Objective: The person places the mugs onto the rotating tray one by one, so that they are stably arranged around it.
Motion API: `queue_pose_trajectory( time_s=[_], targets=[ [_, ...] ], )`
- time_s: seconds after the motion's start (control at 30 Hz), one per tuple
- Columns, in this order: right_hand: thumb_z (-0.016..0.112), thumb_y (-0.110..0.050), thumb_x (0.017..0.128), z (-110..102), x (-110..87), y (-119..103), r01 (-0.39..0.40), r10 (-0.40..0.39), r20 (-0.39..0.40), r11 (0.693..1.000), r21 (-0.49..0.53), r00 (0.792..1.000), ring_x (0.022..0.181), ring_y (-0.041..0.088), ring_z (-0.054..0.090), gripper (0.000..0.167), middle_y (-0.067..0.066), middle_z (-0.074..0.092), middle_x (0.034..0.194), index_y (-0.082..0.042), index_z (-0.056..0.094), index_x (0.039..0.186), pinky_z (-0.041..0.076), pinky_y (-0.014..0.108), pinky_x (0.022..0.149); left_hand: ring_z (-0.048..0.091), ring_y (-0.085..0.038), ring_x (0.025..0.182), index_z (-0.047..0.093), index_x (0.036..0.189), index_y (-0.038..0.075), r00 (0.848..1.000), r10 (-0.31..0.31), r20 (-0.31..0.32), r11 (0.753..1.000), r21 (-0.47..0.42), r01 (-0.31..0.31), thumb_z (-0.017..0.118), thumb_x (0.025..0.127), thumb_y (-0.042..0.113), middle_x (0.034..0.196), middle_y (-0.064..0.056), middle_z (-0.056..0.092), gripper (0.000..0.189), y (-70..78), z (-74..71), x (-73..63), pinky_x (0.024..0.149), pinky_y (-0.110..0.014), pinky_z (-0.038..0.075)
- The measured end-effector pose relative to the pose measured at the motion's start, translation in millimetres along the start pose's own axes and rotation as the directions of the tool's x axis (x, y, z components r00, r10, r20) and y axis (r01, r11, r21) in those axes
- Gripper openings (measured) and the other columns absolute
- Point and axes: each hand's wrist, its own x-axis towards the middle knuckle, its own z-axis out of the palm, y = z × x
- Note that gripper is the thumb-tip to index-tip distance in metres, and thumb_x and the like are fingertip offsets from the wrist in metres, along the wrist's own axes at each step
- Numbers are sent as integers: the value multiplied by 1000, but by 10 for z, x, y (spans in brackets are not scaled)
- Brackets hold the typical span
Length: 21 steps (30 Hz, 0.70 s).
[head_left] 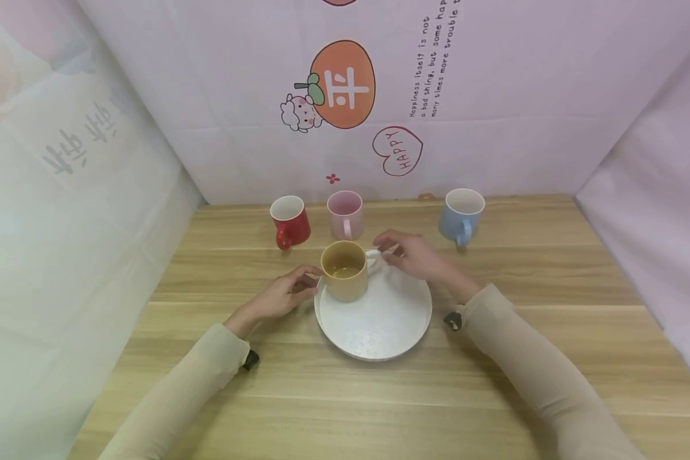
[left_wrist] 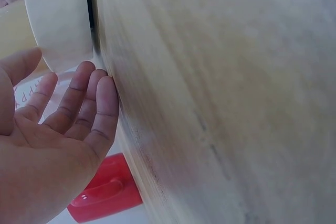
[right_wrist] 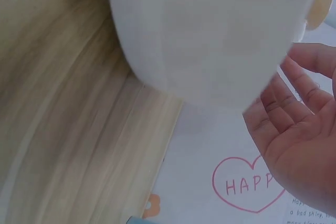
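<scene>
A yellow mug (head_left: 347,284) stands upright toward the back left of a round white tray (head_left: 388,319), its pale handle (head_left: 373,255) pointing right. My left hand (head_left: 282,295) is at the tray's left side, fingertips close to the mug; in the left wrist view its fingers (left_wrist: 105,98) are loosely bent by the tray's wall (left_wrist: 60,19), with nothing in them. On the far right side, my right hand (head_left: 411,255) has its fingertips right by the mug's handle. In the right wrist view the tray (right_wrist: 210,30) partly hides those relaxed fingers.
Behind the tray, a red mug (head_left: 292,223), a pink mug (head_left: 347,217) and a light blue mug (head_left: 461,217) stand in a row near the back of the wooden table (head_left: 333,409). Printed white cloth (head_left: 236,96) hangs behind the table and at both sides.
</scene>
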Motion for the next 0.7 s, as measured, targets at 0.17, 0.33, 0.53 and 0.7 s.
queue_pose_trajectory(
  time_s=[0.17,0.33,0.53,0.7],
  targets=[
    [62,-10,96,-52,-49,31,-11,11,-17,1000,-9,1000,102,31,69,35,13,69,123,-11,58,131,57,45,91,62,-29,121,51,136,16,1000,7,0,1000,-16,-7,62,100,21,129,-13,64,38,-11,-2,-16,106,-50,49],
    [62,-12,97,-90,-91,65,-33,33,-14,999,-24,999,101,30,68,36,13,70,121,-11,57,132,57,45,90,63,-26,119,52,134,16,1000,2,2,1000,-8,-2,63,99,19,126,-10,65,36,-26,-8,-21,105,-47,50],
    [61,-14,97,-128,-139,89,-56,55,-26,998,-16,998,102,31,69,37,13,70,121,-11,56,134,57,46,89,63,-24,118,54,132,16,1000,1,4,1000,-3,-1,63,99,20,124,-8,66,34,-32,-24,-38,105,-46,50],
    [61,-14,97,-143,-162,126,-59,58,-51,998,-17,997,100,31,69,36,13,71,120,-11,57,133,58,46,88,64,-25,117,55,131,14,1000,16,9,1000,-14,-16,64,98,20,123,-9,66,34,-28,-36,-52,105,-47,49]
  ],
)
